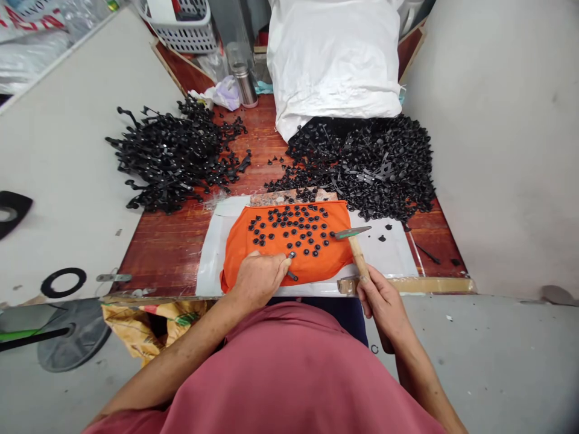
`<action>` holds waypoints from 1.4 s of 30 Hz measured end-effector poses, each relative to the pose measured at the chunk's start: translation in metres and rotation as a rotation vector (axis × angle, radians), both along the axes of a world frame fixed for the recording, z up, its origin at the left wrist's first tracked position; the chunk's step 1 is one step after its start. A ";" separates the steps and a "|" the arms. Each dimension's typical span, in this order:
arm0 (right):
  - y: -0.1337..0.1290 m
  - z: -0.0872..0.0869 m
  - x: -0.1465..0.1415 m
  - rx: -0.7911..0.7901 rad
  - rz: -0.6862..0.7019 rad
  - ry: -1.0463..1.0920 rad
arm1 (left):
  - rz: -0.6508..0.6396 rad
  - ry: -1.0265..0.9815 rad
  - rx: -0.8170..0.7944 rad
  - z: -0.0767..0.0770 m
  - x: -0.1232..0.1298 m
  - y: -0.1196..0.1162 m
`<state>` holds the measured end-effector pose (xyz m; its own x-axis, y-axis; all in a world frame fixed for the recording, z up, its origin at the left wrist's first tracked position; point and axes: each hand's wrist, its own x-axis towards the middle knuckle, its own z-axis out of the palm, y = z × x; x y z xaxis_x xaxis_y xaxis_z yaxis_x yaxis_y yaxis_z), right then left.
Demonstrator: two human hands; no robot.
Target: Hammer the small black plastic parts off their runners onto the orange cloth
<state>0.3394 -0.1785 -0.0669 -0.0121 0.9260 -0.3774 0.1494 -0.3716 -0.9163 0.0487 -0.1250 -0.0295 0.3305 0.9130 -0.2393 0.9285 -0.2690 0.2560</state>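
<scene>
My left hand point(260, 278) is closed at the near edge of an orange cloth point(242, 256), pinching a small black part point(292, 275) with round ends. Many small round black pieces point(294, 232) are spread over the cloth. In my right hand point(383, 299) is the wooden handle of a hammer point(358, 256). The hammer's narrow metal head hangs over the cloth's right edge, close to one black piece. Beneath the cloth shows a white sheet point(208, 256) on the reddish wooden table point(156, 241).
Black parts form a heap point(169, 154) at the left and a larger one point(384, 163) at the right, below a white sack point(335, 60). A steel flask point(245, 87) and a white basket point(187, 37) are at the back. Cardboard point(411, 286) edges the front.
</scene>
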 end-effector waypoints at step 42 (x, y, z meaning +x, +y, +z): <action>0.014 -0.010 -0.008 0.446 0.160 -0.481 | 0.336 -0.590 -0.032 0.008 -0.014 0.014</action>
